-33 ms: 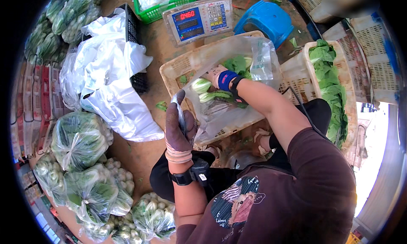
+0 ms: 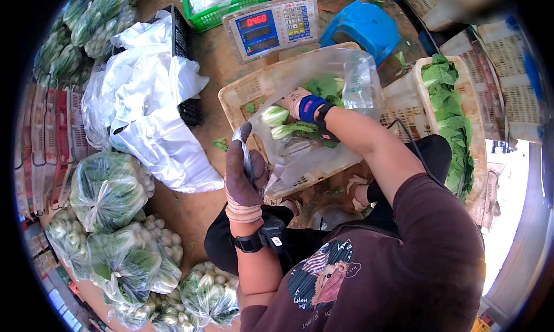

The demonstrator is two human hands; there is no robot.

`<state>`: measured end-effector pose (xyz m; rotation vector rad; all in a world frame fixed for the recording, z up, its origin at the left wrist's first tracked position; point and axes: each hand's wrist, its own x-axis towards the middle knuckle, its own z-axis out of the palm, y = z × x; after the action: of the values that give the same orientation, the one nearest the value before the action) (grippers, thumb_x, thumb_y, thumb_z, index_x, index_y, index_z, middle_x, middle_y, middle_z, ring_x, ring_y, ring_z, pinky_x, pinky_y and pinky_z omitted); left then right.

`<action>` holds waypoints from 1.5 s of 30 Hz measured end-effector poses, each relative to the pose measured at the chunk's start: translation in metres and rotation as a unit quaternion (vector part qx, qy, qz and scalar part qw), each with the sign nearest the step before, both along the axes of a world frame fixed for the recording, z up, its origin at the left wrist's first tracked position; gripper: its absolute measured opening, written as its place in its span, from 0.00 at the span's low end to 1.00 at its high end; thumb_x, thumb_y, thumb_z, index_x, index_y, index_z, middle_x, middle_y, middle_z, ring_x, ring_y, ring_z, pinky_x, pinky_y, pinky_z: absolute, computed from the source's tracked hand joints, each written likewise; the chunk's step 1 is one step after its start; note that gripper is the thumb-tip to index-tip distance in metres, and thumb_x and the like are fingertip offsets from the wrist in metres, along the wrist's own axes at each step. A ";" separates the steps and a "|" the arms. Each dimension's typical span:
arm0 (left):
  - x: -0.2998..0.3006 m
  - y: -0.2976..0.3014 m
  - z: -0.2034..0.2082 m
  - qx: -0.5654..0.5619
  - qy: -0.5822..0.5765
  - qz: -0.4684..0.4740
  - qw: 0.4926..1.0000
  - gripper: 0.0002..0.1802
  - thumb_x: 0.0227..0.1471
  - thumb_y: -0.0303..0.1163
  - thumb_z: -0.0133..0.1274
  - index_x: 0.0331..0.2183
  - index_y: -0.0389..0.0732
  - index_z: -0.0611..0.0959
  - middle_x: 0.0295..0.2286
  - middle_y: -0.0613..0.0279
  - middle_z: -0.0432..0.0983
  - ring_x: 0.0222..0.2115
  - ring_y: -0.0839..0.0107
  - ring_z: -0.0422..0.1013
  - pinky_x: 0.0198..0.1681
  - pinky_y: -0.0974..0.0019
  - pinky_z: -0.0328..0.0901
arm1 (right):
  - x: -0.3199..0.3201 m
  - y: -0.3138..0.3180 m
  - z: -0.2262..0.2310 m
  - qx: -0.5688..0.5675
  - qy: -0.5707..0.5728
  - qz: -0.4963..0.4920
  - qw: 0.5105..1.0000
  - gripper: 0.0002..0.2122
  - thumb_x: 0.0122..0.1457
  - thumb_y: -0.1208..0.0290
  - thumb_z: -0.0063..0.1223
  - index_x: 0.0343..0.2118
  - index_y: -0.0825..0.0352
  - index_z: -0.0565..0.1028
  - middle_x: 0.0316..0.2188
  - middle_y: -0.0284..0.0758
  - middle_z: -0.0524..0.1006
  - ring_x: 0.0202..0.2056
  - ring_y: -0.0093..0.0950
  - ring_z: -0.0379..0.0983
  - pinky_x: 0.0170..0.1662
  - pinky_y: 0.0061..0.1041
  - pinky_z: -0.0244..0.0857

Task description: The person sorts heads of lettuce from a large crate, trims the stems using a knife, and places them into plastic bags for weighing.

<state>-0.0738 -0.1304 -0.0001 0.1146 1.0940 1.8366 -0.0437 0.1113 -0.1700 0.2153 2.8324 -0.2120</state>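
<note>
My left hand (image 2: pixel 245 170), in a dark-palmed glove, pinches the near-left edge of a clear plastic bag (image 2: pixel 300 164). The bag spreads over a beige plastic crate (image 2: pixel 239 95). Inside the bag my right hand (image 2: pixel 297 103), gloved with a blue cuff, is closed over bok choy (image 2: pixel 274 116); its fingertips are partly hidden. Pale bulbs point left, and leaves run beneath the wrist. More green leaves (image 2: pixel 326 88) show beyond that hand. Past the crate stands a digital scale (image 2: pixel 271 28) with a lit red display.
White plastic bags (image 2: pixel 153 107) drape a black crate on the left. Bagged bok choy (image 2: pixel 127 257) is piled at lower left. A blue plastic stool (image 2: pixel 363 29) stands beyond the crate. To the right, another crate holds leafy greens (image 2: pixel 447 113). A green basket (image 2: pixel 222 14) sits at the back.
</note>
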 end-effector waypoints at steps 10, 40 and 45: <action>0.000 0.001 -0.007 0.020 0.003 -0.032 0.999 0.36 0.57 0.56 0.37 0.57 0.39 0.60 0.09 0.75 0.49 0.07 0.82 0.43 0.09 0.75 0.42 | 0.005 -0.030 -0.034 -0.008 0.138 0.091 0.986 0.33 0.44 0.59 0.61 0.56 0.51 0.62 0.52 0.39 0.67 0.53 0.38 0.64 0.55 0.39 0.55; -0.005 0.005 -0.008 0.081 -0.083 0.026 0.993 0.34 0.56 0.57 0.38 0.49 0.35 0.69 0.09 0.70 0.53 0.07 0.80 0.47 0.10 0.75 0.44 | 0.068 -0.069 -0.069 -0.003 0.047 0.140 0.989 0.34 0.50 0.57 0.50 0.61 0.48 0.51 0.65 0.39 0.42 0.65 0.40 0.40 0.60 0.56 0.36; -0.008 0.012 -0.006 -0.135 0.089 0.034 0.986 0.32 0.55 0.57 0.41 0.46 0.37 0.72 0.10 0.75 0.52 0.08 0.83 0.47 0.11 0.76 0.47 | 0.084 -0.039 0.060 -0.045 -0.015 0.028 0.998 0.30 0.50 0.61 0.53 0.58 0.53 0.58 0.63 0.40 0.48 0.61 0.42 0.50 0.59 0.46 0.49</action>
<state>-0.0818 -0.1183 -0.0057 0.0845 1.4781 1.7442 0.0398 0.0726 -0.1103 0.1181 2.7862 -0.3215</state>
